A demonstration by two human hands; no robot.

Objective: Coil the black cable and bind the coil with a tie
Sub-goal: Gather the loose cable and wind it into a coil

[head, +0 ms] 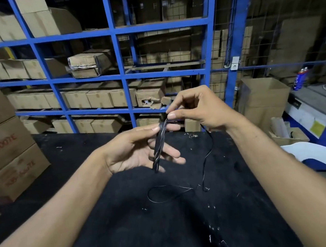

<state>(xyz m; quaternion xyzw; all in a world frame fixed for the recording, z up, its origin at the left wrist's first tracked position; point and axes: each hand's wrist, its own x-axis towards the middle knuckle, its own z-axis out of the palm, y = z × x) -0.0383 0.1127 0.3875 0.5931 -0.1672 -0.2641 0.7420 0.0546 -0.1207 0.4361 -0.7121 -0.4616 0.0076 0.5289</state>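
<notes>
A narrow coil of black cable [158,144] hangs in front of my left hand [139,151], which pinches its top between thumb and forefinger; the other fingers are spread behind it. My right hand [198,108] pinches the cable just above the coil's top. From the right hand the loose cable [207,157] drops to the black table [126,215], where its end lies in a thin loop [165,194]. I cannot pick out a tie.
Blue metal shelving [121,75] full of cardboard boxes stands behind the table. Stacked boxes [6,148] sit at the left edge. At the right are an open carton [264,98], a white plastic chair [323,158] and a spray can [300,78].
</notes>
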